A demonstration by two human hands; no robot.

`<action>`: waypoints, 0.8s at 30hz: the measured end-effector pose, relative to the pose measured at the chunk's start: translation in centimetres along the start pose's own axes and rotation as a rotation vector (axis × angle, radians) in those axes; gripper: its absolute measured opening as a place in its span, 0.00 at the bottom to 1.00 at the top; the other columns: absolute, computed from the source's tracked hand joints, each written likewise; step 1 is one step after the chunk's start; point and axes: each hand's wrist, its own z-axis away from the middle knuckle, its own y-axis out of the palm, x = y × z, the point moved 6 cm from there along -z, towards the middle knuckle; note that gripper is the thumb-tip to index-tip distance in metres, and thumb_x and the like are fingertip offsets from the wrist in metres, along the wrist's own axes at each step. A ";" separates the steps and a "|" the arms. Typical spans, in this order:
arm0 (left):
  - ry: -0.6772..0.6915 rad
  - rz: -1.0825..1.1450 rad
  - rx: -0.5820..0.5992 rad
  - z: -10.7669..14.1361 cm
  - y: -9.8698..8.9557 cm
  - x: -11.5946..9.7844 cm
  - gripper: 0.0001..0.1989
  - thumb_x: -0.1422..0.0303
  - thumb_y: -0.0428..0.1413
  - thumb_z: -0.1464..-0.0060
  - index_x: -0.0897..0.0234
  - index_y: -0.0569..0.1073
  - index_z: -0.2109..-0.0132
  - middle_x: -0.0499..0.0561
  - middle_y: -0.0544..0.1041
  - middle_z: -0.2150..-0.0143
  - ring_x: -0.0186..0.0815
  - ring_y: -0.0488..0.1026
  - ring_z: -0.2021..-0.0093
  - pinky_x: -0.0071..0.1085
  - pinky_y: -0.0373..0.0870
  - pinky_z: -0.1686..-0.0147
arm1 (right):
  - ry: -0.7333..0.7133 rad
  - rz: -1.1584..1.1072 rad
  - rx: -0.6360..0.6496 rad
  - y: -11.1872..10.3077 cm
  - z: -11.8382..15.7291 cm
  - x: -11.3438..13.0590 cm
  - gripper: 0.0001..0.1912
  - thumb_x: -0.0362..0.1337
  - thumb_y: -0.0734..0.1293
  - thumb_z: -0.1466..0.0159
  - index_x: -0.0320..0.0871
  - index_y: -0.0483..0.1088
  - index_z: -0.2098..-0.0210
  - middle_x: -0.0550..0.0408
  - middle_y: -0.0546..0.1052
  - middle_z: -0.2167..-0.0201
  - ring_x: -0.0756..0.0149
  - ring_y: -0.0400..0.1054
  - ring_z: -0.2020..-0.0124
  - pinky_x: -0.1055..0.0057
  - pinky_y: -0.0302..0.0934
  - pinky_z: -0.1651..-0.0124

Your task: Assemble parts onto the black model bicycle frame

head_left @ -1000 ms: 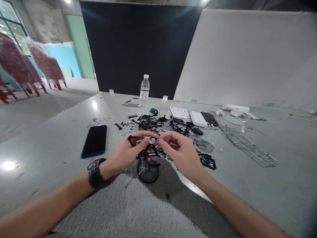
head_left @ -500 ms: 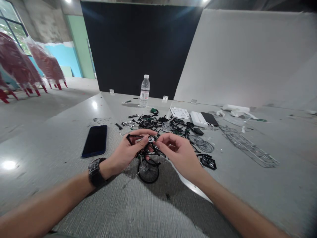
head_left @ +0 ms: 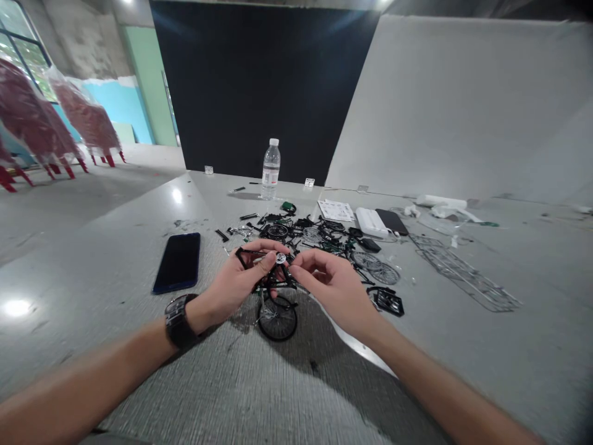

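My left hand (head_left: 243, 272) is closed around the black frame of a small model bicycle (head_left: 277, 318), thumb beside a round silver disc (head_left: 280, 258). One spoked wheel with a black tyre hangs at the near end of the model. My right hand (head_left: 327, 278) is pinched at the disc's right side, its fingertips close to the frame; whatever lies between them is too small to make out. Behind my hands, black model parts (head_left: 277, 231) are scattered over the grey table (head_left: 222, 383), with loose grey spoked wheels (head_left: 376, 267) to the right.
A phone (head_left: 177, 262) lies left of my hands. A water bottle (head_left: 271, 170) stands behind the parts. Farther right are printed sheets (head_left: 336, 211), a white power bank (head_left: 371, 222), a black flat box (head_left: 391, 222) and a grey parts frame (head_left: 463, 272). Wrapped red chairs (head_left: 86, 117) stand far left.
The model and its disc have shifted very slightly up and left within my left hand. My right fingertips stay beside the disc, with only a small movement.
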 end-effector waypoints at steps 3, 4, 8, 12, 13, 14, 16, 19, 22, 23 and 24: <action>0.006 -0.024 -0.027 -0.1 0.0 -0.3 0.13 0.59 0.62 0.40 0.62 0.78 0.54 0.51 0.75 0.64 0.35 0.72 0.63 0.28 0.77 0.72 | 0.017 -0.004 0.036 0.3 -0.1 -0.1 0.10 0.43 0.68 0.34 0.44 0.72 0.68 0.57 0.75 0.71 0.68 0.66 0.70 0.70 0.60 0.67; 0.003 -0.033 -0.043 -0.1 0.0 -0.3 0.13 0.59 0.62 0.41 0.63 0.79 0.55 0.51 0.75 0.64 0.35 0.72 0.64 0.27 0.76 0.73 | 0.021 0.004 0.046 0.3 -0.1 -0.2 0.10 0.43 0.68 0.34 0.44 0.72 0.68 0.57 0.74 0.71 0.68 0.66 0.71 0.70 0.60 0.68; -0.019 -0.036 -0.089 -0.1 -0.1 -0.7 0.13 0.58 0.63 0.42 0.64 0.80 0.57 0.52 0.77 0.63 0.32 0.71 0.68 0.25 0.73 0.75 | 0.010 0.070 0.086 0.2 -0.2 -0.3 0.11 0.44 0.66 0.32 0.44 0.72 0.66 0.56 0.74 0.70 0.67 0.66 0.69 0.70 0.61 0.67; -0.021 -0.029 -0.137 -0.3 -0.5 -1.1 0.13 0.60 0.64 0.43 0.65 0.80 0.57 0.55 0.79 0.57 0.30 0.69 0.70 0.25 0.73 0.77 | -0.024 0.224 0.074 -0.6 -0.4 -0.6 0.11 0.45 0.64 0.30 0.45 0.72 0.61 0.55 0.75 0.69 0.65 0.67 0.68 0.68 0.61 0.67; -0.023 -0.028 -0.151 -0.3 -0.7 -1.1 0.13 0.60 0.64 0.43 0.65 0.80 0.57 0.55 0.79 0.58 0.30 0.69 0.70 0.25 0.73 0.77 | -0.037 0.270 0.074 -0.7 -0.4 -0.6 0.11 0.45 0.64 0.30 0.45 0.72 0.60 0.55 0.75 0.69 0.65 0.67 0.69 0.68 0.60 0.67; -0.022 -0.025 -0.164 -0.4 -0.9 -1.2 0.13 0.60 0.64 0.43 0.65 0.80 0.56 0.54 0.78 0.60 0.30 0.69 0.71 0.25 0.74 0.77 | -0.050 0.310 0.081 -0.7 -0.4 -0.5 0.10 0.44 0.63 0.29 0.45 0.72 0.60 0.55 0.76 0.69 0.65 0.67 0.69 0.68 0.60 0.67; -0.025 -0.023 -0.179 -0.4 -1.1 -1.1 0.13 0.60 0.64 0.43 0.65 0.80 0.56 0.51 0.77 0.66 0.30 0.68 0.73 0.25 0.73 0.77 | -0.071 0.356 0.101 -0.6 -0.3 -0.4 0.11 0.44 0.62 0.28 0.46 0.71 0.60 0.55 0.76 0.69 0.64 0.67 0.69 0.67 0.59 0.67; -0.037 -0.028 -0.193 -0.5 -1.4 -1.0 0.13 0.60 0.64 0.43 0.65 0.80 0.56 0.49 0.75 0.70 0.30 0.69 0.73 0.25 0.73 0.78 | -0.094 0.366 0.109 -0.3 0.0 -0.1 0.10 0.44 0.60 0.27 0.46 0.70 0.56 0.53 0.76 0.67 0.63 0.68 0.68 0.67 0.60 0.66; -0.040 -0.029 -0.231 -0.5 -1.7 -1.0 0.13 0.61 0.64 0.43 0.65 0.80 0.56 0.50 0.75 0.70 0.30 0.70 0.74 0.25 0.72 0.78 | -0.127 0.404 0.115 -0.1 0.2 0.2 0.08 0.42 0.60 0.27 0.46 0.67 0.55 0.51 0.77 0.63 0.62 0.69 0.64 0.66 0.61 0.64; -0.031 -0.027 -0.252 -0.5 -1.8 -1.1 0.13 0.61 0.65 0.44 0.65 0.80 0.56 0.50 0.75 0.70 0.30 0.70 0.74 0.25 0.72 0.78 | -0.138 0.432 0.140 0.0 0.3 0.3 0.08 0.42 0.61 0.28 0.46 0.67 0.56 0.51 0.77 0.62 0.61 0.69 0.63 0.66 0.61 0.63; -0.016 -0.024 -0.282 -0.6 -2.0 -1.1 0.13 0.61 0.65 0.44 0.65 0.80 0.56 0.49 0.75 0.70 0.30 0.70 0.74 0.25 0.71 0.79 | -0.151 0.463 0.179 0.2 0.4 0.3 0.08 0.43 0.63 0.29 0.46 0.68 0.57 0.51 0.77 0.61 0.61 0.69 0.62 0.66 0.61 0.62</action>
